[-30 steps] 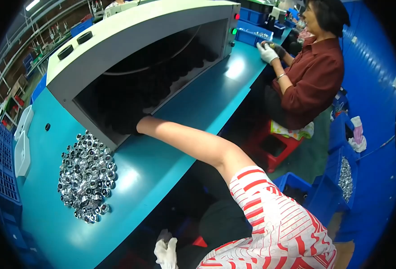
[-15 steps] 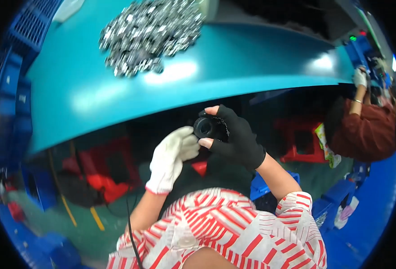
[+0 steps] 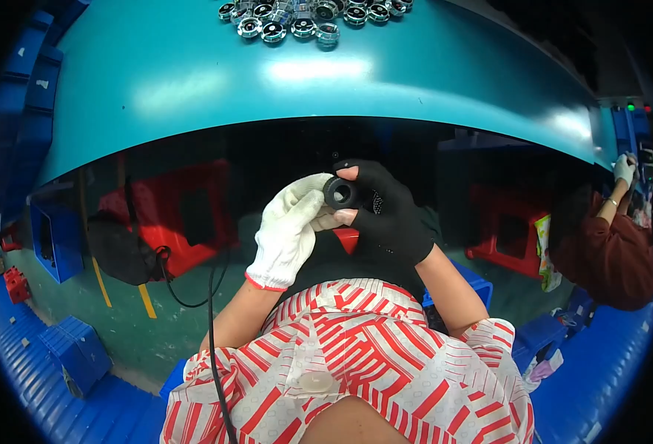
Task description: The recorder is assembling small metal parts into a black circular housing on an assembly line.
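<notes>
A black ring-shaped part [image 3: 331,190] with a round hole is held up in front of my body, below the table's near edge. My right hand [image 3: 391,214], in a black fingerless glove, pinches it between bare thumb and fingertip. From the other side my left hand [image 3: 285,233], in a white knitted glove, closes its fingers on the part's left edge. White glove fabric shows through the hole. On the teal table [image 3: 245,96], at the far edge of view, lies a pile of round, clear-rimmed pieces with dark centres [image 3: 304,28].
Red stools [image 3: 507,229] stand on the floor at both sides, with a black round bag-like thing [image 3: 123,248] at the left one. Blue crates [image 3: 60,240] stand at left. A black cable [image 3: 212,355] hangs by my left arm. Another person [image 3: 611,255] works at far right.
My left fingers have come in from beside the black part and closed on it. The view has shifted, so the pile sits nearer the top edge. My right hand keeps its pinch.
</notes>
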Action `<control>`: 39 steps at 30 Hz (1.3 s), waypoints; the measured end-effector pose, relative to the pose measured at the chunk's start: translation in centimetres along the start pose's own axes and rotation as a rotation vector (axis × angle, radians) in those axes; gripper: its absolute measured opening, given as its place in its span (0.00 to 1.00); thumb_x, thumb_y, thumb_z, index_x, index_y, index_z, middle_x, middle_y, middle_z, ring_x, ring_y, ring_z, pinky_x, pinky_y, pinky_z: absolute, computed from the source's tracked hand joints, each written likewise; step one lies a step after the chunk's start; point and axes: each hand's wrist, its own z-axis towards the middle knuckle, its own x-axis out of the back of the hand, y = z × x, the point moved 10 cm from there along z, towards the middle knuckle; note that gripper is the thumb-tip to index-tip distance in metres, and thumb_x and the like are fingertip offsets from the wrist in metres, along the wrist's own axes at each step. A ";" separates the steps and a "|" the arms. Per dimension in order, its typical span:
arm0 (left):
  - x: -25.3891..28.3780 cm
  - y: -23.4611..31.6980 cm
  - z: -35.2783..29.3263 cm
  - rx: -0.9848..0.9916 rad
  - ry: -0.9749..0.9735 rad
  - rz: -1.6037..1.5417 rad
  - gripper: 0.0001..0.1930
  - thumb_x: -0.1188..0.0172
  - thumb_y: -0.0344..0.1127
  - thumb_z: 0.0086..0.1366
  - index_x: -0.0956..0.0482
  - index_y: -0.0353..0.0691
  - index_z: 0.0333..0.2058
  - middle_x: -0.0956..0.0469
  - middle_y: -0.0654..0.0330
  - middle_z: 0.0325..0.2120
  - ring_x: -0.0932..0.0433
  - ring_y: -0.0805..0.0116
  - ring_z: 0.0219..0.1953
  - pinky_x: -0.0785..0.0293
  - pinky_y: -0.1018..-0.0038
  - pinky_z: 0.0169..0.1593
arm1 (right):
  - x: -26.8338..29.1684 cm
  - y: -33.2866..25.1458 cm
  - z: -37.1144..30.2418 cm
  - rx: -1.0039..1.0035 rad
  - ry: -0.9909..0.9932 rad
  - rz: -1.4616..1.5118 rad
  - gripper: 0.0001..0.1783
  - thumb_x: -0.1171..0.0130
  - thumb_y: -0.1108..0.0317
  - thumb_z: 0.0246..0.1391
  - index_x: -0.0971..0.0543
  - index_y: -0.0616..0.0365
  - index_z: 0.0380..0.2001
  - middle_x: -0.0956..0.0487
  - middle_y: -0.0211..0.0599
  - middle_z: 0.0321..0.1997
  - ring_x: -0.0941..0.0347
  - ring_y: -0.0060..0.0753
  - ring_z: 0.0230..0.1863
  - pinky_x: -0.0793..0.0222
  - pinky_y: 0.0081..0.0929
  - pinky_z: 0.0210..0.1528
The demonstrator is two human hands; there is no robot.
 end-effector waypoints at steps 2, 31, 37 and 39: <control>-0.8 1.1 -0.1 -0.041 -0.021 0.089 0.16 0.47 0.27 0.63 0.30 0.26 0.48 0.22 0.51 0.38 0.20 0.63 0.39 0.21 0.69 0.46 | 0.1 -0.5 0.0 0.066 -0.003 -0.028 0.26 0.34 0.73 0.43 0.27 0.59 0.49 0.28 0.40 0.49 0.28 0.34 0.48 0.32 0.26 0.50; 0.8 1.1 0.5 -0.032 0.049 0.154 0.24 0.40 0.28 0.58 0.33 0.26 0.52 0.24 0.54 0.40 0.22 0.72 0.41 0.20 0.76 0.41 | 4.3 -8.9 14.7 0.317 0.204 -1.004 0.18 0.36 0.55 0.45 0.21 0.53 0.36 0.22 0.36 0.36 0.24 0.42 0.32 0.31 0.33 0.32; 1.6 1.4 0.8 -0.009 0.032 0.033 0.22 0.41 0.30 0.61 0.32 0.27 0.52 0.23 0.54 0.38 0.20 0.67 0.38 0.19 0.74 0.41 | 4.7 -8.6 13.6 0.355 0.187 -0.869 0.13 0.40 0.60 0.47 0.23 0.53 0.36 0.22 0.40 0.31 0.24 0.45 0.31 0.29 0.37 0.32; 1.0 1.5 1.0 0.004 0.009 -0.027 0.19 0.43 0.30 0.62 0.31 0.30 0.51 0.22 0.55 0.37 0.20 0.64 0.36 0.19 0.72 0.40 | 5.8 -8.0 12.5 0.235 0.156 -0.680 0.12 0.42 0.61 0.51 0.23 0.54 0.36 0.21 0.41 0.28 0.23 0.43 0.30 0.30 0.34 0.31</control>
